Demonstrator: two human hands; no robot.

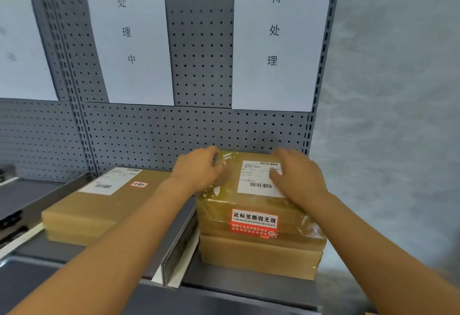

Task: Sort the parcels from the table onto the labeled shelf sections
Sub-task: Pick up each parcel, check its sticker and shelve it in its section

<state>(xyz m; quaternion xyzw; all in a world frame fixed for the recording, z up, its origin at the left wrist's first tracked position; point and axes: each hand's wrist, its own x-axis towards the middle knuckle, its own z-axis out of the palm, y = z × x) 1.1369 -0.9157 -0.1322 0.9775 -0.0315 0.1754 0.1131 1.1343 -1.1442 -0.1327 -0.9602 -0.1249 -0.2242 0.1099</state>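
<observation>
Resting flat atop the taped parcel (251, 190): left hand (199, 170), right hand (296, 175).

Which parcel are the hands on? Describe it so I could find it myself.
Look under the right-hand paper sign on the grey pegboard. In that shelf section two parcels are stacked; it is the top parcel. Only it is wrapped in glossy tape and bears a red sticker on its front.
</observation>
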